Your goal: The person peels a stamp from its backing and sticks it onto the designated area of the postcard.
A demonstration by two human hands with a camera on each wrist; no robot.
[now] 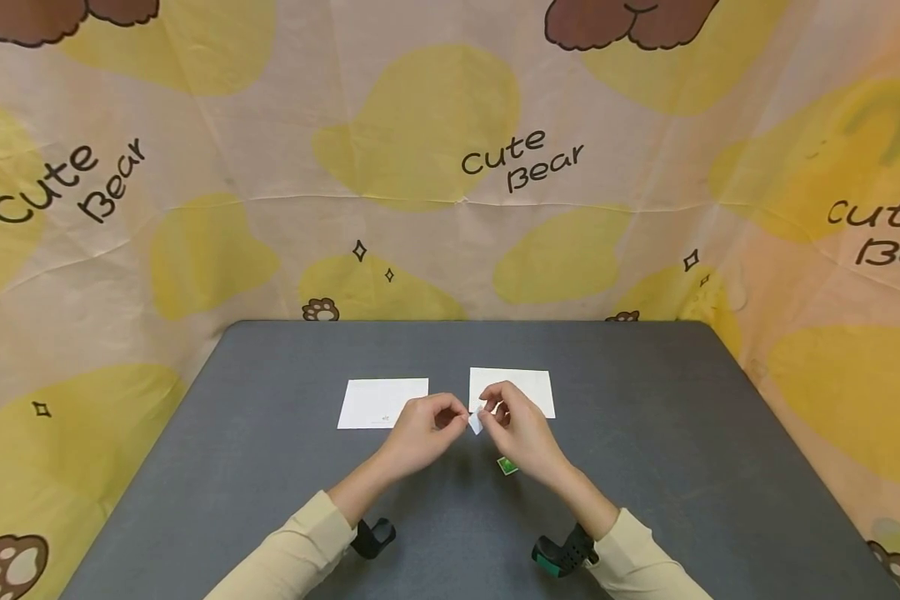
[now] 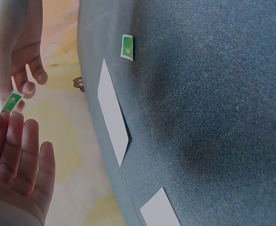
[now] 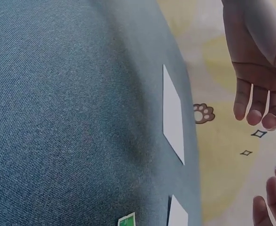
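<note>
Between the fingertips of both hands, above the table, is a small green stamp with a white border (image 2: 12,101); its pale back (image 1: 476,423) faces the head camera. My left hand (image 1: 423,429) pinches one end of it between thumb and forefinger. On the opposite side my right hand (image 1: 523,433) pinches it too, the other fingers loosely bent. A second green stamp (image 1: 507,466) lies on the table below the right hand. Beyond the hands lie two blank-looking white sheets, the left sheet (image 1: 375,400) with a tiny print near its lower edge and the right sheet (image 1: 521,387) partly covered by the right hand.
The dark grey table (image 1: 270,467) ends at a back edge against a patterned cloth (image 1: 420,125) with yellow blotches and lettering. Black bands (image 1: 566,552) are worn on both wrists, below the beige sleeves.
</note>
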